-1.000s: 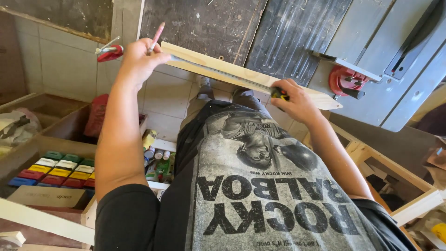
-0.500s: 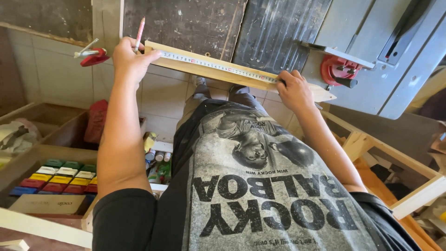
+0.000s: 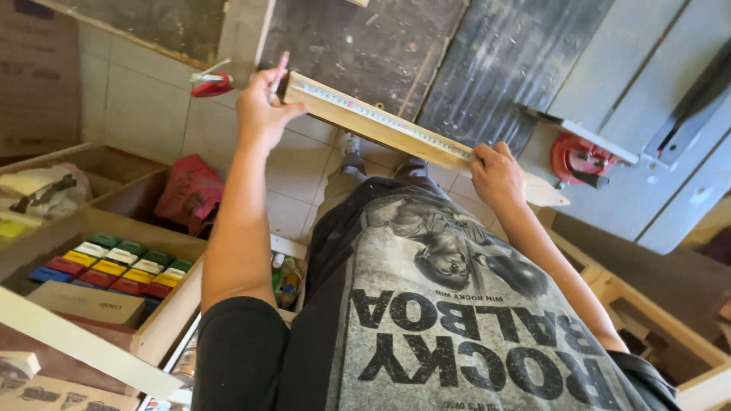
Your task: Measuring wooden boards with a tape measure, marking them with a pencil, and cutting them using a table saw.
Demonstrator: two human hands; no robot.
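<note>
Both hands closed: left hand (image 3: 261, 114) grips pencil (image 3: 279, 73), wooden strip (image 3: 381, 129); right hand (image 3: 496, 176) pins tape measure (image 3: 381, 118).

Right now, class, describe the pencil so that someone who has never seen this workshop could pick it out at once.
Start at the long pale wooden strip with a tape measure laid along it, held across the middle of the view. Follow it to its upper left end, where the left hand grips it. The pencil is the thin pinkish stick that points up from that hand's fingers, far slimmer than the red clamp beside it.
</note>
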